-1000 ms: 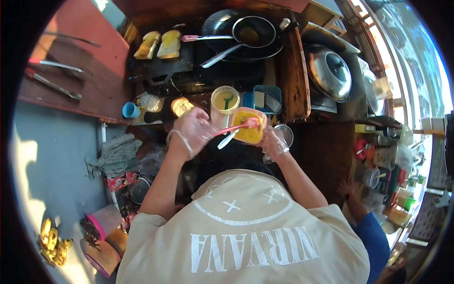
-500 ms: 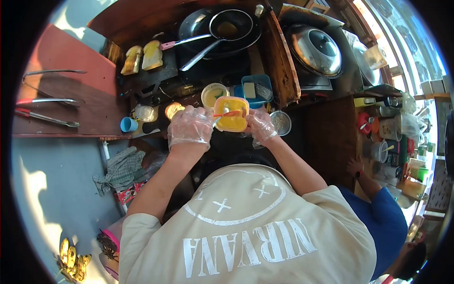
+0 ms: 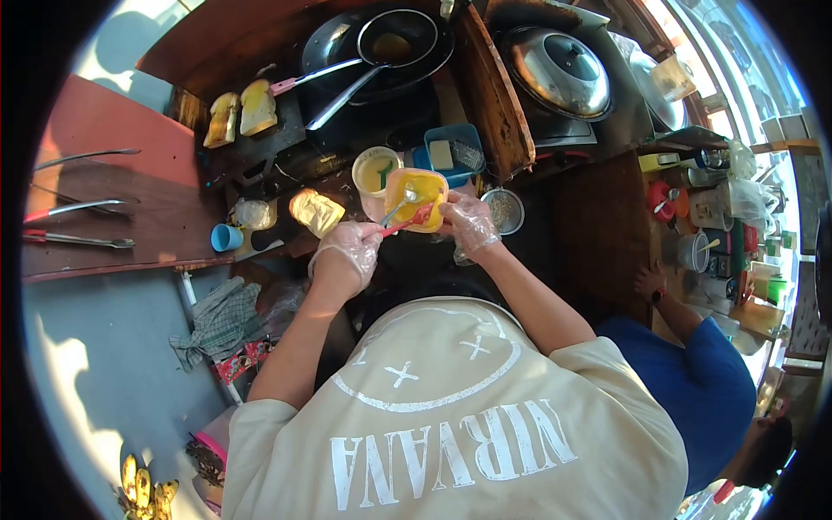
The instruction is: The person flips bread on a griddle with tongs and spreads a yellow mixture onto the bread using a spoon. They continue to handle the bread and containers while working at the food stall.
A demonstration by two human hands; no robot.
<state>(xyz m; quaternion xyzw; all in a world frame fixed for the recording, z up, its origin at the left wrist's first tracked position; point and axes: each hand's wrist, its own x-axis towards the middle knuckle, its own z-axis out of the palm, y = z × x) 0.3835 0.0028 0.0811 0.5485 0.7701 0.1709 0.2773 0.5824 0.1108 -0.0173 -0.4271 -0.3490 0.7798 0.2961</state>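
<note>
My left hand (image 3: 345, 258), in a clear plastic glove, is closed around the handle of a red spatula (image 3: 397, 227). The spatula's head rests in yellow spread (image 3: 425, 185) inside a small plastic tub (image 3: 389, 192). A metal spoon (image 3: 396, 211) also lies in the tub. My right hand (image 3: 471, 224), gloved too, grips the tub's right side. Just beyond my left hand sits a slice of bread (image 3: 317, 211). Behind the tub stands a round white container (image 3: 358, 176) with pale yellow contents and something green in it.
Two toasted bread slices (image 3: 257, 108) lie at the back left. Pans (image 3: 334, 52) sit on the stove, and a lidded wok (image 3: 559, 74) stands right of a wooden divider (image 3: 498, 95). Tongs (image 3: 78, 238) rest on the left board. Someone in a blue shirt (image 3: 693, 373) is at right.
My left hand has drawn down and toward me, uncovering the bread slice. The spatula now slants up into the tub. My right hand still holds the tub.
</note>
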